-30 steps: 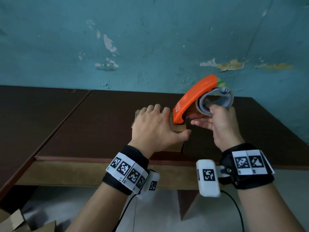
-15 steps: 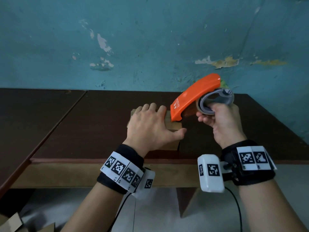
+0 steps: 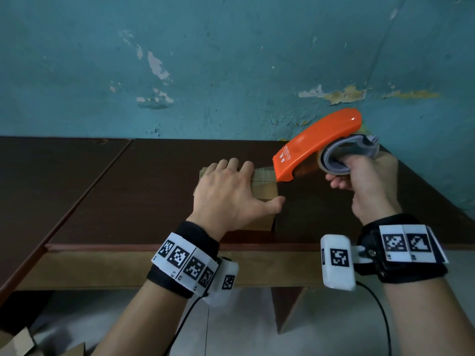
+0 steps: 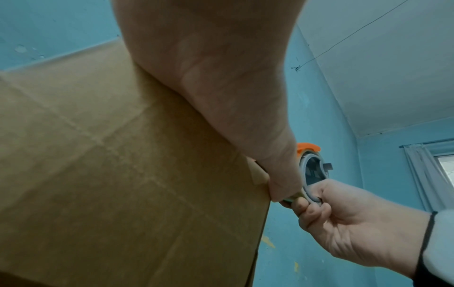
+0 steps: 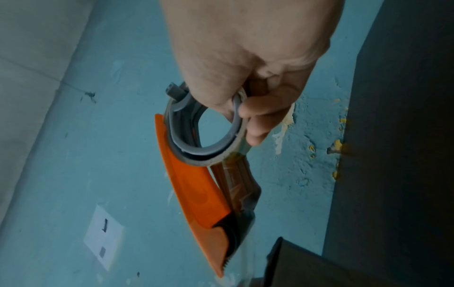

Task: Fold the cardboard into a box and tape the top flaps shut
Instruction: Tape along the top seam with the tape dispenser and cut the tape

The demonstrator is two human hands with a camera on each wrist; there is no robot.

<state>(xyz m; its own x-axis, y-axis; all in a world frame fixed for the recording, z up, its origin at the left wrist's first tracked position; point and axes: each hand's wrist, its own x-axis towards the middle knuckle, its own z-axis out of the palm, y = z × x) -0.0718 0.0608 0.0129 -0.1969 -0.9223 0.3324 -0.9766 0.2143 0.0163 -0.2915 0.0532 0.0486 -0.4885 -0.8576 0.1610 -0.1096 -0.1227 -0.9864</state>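
A small brown cardboard box (image 3: 264, 186) stands on the dark table (image 3: 128, 191) near its front edge, with clear tape across its top. My left hand (image 3: 228, 191) lies flat on the box top, fingers straight, thumb at the box's right edge; the left wrist view shows the box side (image 4: 123, 174) under my palm. My right hand (image 3: 365, 181) grips the grey ring of an orange tape dispenser (image 3: 316, 145), held just right of and above the box. The dispenser (image 5: 196, 184) points its toothed tip at the box corner (image 5: 307, 266), with a strip of clear tape trailing from it.
A peeling teal wall (image 3: 231, 60) rises right behind the table. A second dark table (image 3: 38, 176) adjoins on the left. Loose cardboard pieces (image 3: 23, 345) lie on the floor at the lower left. A white paper label (image 5: 103, 236) is stuck on the wall.
My right hand has lifted the dispenser up and to the right, off the box top. My left hand has stayed pressed on the box.
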